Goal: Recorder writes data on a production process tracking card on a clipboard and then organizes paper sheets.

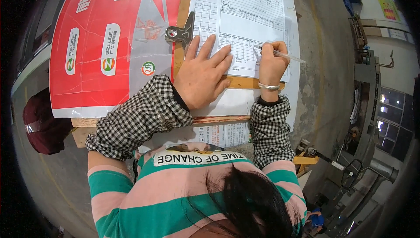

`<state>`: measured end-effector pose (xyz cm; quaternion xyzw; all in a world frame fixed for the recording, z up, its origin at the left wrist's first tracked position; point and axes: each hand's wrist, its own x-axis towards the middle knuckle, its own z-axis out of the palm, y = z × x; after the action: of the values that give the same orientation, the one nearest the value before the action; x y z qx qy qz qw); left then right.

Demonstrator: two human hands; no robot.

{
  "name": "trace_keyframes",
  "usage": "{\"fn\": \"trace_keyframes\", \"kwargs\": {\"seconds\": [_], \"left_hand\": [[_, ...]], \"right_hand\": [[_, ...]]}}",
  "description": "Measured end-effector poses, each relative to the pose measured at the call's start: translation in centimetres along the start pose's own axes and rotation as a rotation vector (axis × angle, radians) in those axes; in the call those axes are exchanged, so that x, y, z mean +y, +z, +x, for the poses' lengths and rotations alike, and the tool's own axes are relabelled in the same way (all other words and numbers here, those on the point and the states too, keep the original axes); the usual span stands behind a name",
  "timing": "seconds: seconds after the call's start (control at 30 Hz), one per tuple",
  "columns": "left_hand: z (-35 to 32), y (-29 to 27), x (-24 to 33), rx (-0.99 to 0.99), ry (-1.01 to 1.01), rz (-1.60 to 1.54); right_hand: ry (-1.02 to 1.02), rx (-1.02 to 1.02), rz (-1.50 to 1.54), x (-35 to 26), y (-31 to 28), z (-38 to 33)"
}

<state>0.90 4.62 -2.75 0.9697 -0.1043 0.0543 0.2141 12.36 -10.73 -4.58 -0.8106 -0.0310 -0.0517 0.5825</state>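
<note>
My right hand (272, 63) grips a thin clear pen (291, 57), its tip at the ruled table on a printed form (251, 15). My left hand (203, 77) lies flat with fingers spread, pressing on the lower left of the papers. Beneath them is a brown clipboard (245, 82), whose dark metal clip (180, 33) sits at its left edge, just beyond my left fingers. A second sheet (205, 13) with a grid lies partly under the form. Black-and-white checked sleeve covers are on both forearms, and a silver bangle (268, 86) is on my right wrist.
A red and grey printed cardboard sheet (96, 63) covers the tabletop's left side. At the left, a dark red cloth-like item (41, 124) is beside the table. Machinery (367, 163) stands on the right, and another person in blue (316, 220) is at the lower right.
</note>
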Motion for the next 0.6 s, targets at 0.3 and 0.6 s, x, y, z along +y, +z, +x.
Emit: {"fn": "trace_keyframes", "kwargs": {"seconds": [0.3, 0.6], "left_hand": [[-0.11, 0.07, -0.01, 0.014, -0.007, 0.009], [-0.04, -0.05, 0.05, 0.0, -0.003, 0.014]], "right_hand": [[-0.018, -0.015, 0.015, 0.59, -0.79, 0.24], [-0.021, -0.035, -0.008, 1.04, -0.88, 0.19]]}}
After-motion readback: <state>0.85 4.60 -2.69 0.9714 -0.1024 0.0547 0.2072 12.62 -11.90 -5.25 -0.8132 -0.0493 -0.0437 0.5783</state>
